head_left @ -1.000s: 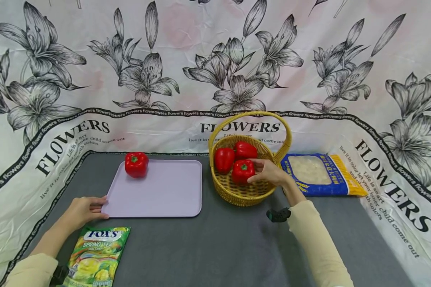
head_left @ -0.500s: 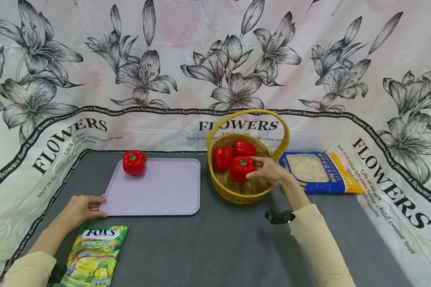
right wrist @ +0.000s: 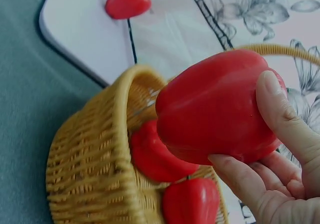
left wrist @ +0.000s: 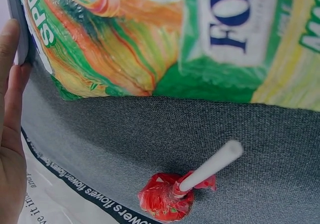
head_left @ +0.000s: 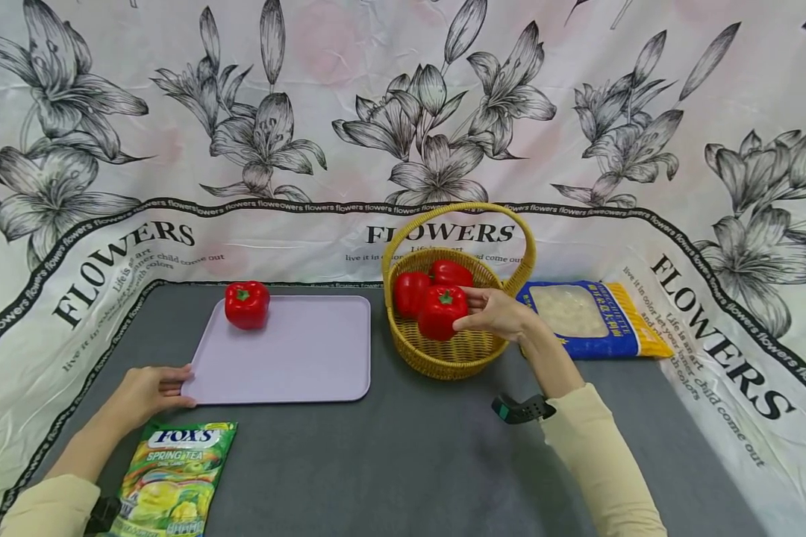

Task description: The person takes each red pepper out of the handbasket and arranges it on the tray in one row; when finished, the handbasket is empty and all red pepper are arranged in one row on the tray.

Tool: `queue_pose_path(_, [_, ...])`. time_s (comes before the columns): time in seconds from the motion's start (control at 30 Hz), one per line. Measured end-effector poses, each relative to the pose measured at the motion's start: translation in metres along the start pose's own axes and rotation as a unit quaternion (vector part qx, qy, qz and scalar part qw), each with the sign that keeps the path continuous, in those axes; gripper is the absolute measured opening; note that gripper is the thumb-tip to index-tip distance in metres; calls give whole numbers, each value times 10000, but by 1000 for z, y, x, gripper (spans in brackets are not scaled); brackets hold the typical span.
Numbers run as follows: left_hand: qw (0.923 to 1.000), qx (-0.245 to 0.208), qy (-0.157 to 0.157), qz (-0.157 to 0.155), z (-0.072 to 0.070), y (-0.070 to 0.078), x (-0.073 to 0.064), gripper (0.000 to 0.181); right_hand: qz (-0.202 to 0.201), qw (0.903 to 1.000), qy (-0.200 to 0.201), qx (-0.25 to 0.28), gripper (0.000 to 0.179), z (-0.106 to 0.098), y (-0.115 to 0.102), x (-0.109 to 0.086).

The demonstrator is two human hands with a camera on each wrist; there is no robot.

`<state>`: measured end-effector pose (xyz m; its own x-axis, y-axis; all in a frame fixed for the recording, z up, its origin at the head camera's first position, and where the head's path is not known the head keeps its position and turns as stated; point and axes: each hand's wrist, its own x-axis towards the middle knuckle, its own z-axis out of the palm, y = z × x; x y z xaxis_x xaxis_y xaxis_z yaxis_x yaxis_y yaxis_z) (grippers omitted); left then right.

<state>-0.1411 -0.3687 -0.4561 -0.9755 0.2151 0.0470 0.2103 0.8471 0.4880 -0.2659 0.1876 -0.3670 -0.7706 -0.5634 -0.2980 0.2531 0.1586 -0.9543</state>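
My right hand (head_left: pixel 493 313) holds a red bell pepper (right wrist: pixel 215 107) between thumb and fingers, over the yellow wicker basket (head_left: pixel 446 369). In the right wrist view the pepper is raised toward the rim, and two more red bell peppers (right wrist: pixel 155 151) lie inside the basket. My left hand (head_left: pixel 144 393) pinches the near left corner of the pale purple tray (head_left: pixel 289 358). Another red bell pepper (head_left: pixel 247 304) sits at that tray's far left corner.
A green candy bag (head_left: pixel 171 477) lies in front of the tray, by my left forearm. The left wrist view shows a red-wrapped lollipop (left wrist: pixel 167 196) beside it. A blue and yellow pasta bag (head_left: pixel 591 321) lies right of the basket, whose tall handle (head_left: pixel 460 209) arches over it.
My right hand has lifted the bell pepper a little and moved it slightly left within the basket. The left hand stays on the tray corner. The head view has shifted slightly.
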Motion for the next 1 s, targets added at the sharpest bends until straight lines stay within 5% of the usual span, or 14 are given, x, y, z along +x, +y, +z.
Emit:
queue_pose_path(0.37, [9998, 77, 63, 142, 1, -4, -1, 51, -196, 9990, -342, 196, 80, 30, -22, 6])
queue_pose_path(0.73, [10000, 16, 60, 67, 1, -4, -1, 52, -349, 9980, -395, -341, 72, 73, -35, 38])
queue_pose_path(1.0, [9999, -87, 68, 45, 2, 0, -2, 52, -376, 9983, -383, -236, 68, 100, -32, 63])
